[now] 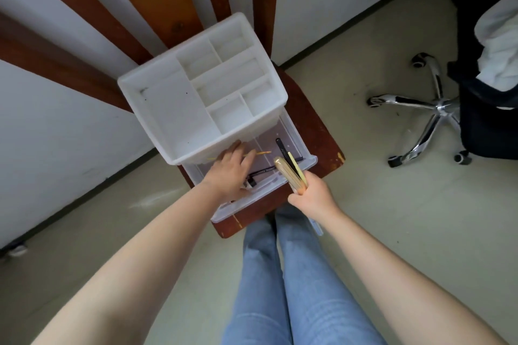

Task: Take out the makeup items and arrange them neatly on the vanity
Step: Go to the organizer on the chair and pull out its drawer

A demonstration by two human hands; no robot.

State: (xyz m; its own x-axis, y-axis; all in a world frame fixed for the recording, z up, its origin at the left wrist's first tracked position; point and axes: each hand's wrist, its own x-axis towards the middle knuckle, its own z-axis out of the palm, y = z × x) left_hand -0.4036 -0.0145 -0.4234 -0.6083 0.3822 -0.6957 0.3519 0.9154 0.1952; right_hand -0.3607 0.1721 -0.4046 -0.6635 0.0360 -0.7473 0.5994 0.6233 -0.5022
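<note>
Right hand (309, 196), lower centre of the frame: fingers curled round a bundle of sticks (291, 175) — a tan tube, a black pen and a pale yellow one — with the tips pointing up-left over the drawer's front edge. Left hand (228, 173), just left of it: reaches into the open clear drawer (297, 131) and pinches a thin yellow stick (262, 152). A black pencil (262, 170) lies in the drawer just beside the fingers; a second black pen (281, 145) lies toward the drawer's right side. Above the drawer — a white organiser (157, 87), its top compartments bare, standing on a brown wooden surface (316, 131). Right of frame: an office chair (437, 106). Bottom: legs in jeans (294, 288).
</note>
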